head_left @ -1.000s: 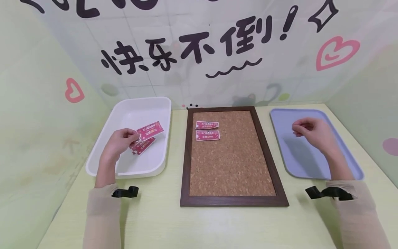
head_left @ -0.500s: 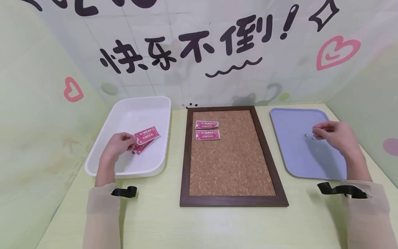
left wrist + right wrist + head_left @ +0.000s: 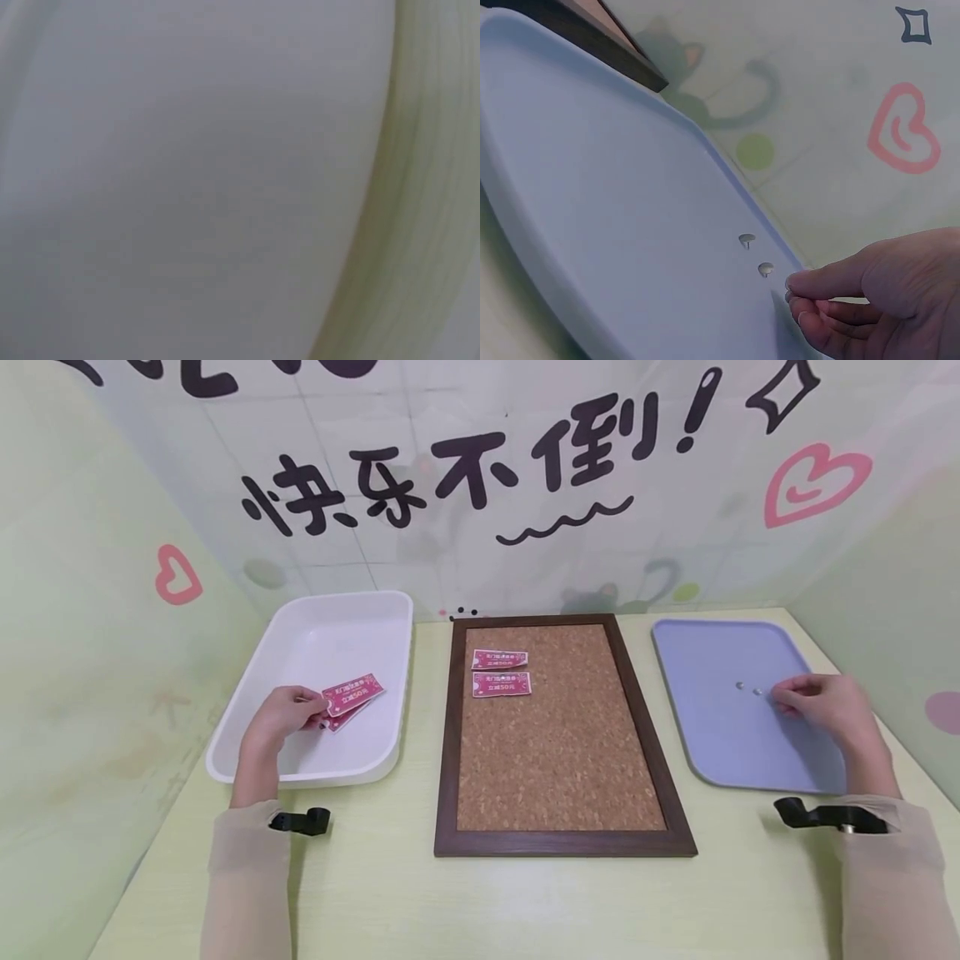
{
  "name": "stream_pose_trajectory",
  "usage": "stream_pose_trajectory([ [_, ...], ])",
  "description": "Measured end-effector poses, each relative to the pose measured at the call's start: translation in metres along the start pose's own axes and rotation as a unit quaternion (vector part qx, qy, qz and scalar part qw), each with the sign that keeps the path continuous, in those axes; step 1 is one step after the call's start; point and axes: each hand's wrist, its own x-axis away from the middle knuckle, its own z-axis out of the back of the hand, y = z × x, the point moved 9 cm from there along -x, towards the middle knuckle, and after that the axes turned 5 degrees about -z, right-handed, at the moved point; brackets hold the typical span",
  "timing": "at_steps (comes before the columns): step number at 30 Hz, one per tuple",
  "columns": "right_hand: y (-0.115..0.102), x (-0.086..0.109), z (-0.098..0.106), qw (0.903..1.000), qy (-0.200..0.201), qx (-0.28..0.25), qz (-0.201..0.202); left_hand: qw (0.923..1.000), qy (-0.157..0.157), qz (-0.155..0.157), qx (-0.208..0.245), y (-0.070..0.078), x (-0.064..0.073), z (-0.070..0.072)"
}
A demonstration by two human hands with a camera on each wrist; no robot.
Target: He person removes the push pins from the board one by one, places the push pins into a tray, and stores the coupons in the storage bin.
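In the head view my left hand point(image 3: 288, 712) pinches the left end of a pink paper coupon point(image 3: 354, 693) above the floor of a white bin point(image 3: 382, 770). Another coupon point(image 3: 345, 719) lies partly hidden under it. On the right, my right hand point(image 3: 825, 706) is low over a blue tray point(image 3: 708, 760), thumb and fingertips drawn together. Just left of those fingertips lie two silver thumbtacks point(image 3: 740, 686). The right wrist view shows the tacks point(image 3: 766, 268) beside the thumb of that hand point(image 3: 877, 292); I cannot tell whether the fingertips hold anything.
Between bin and tray lies a corkboard point(image 3: 555, 760) with a dark wooden frame. Two pink coupons point(image 3: 501, 684) sit one above the other at its upper left. A printed wall point(image 3: 450, 568) stands behind. The left wrist view has only the bin's white surface point(image 3: 195, 165) and pale tabletop.
My right hand has moved right and lower over the tray, leaving the two thumbtacks in sight. My left hand has lowered the coupon slightly onto the one beneath.
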Motion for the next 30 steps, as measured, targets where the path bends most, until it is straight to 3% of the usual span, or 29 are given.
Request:
stream_pose_trajectory([
  [10, 0.0077, -0.0035, -0.0042, 0.9999, 0.010, 0.004, 0.000, 0.9991, -0.005, 0.015, -0.038, -0.0049, 0.0001, 0.0006],
  [20, 0.0061, -0.0018, -0.0031, 0.9998, 0.018, 0.006, 0.008, 0.9989, -0.006, 0.025, -0.040, -0.0080, -0.0018, 0.0015],
  [30, 0.0071, 0.0012, -0.0005, 1.0000, 0.005, -0.006, 0.003, 0.9986, 0.025, 0.035, -0.030, -0.0102, 0.0000, 0.0057],
])
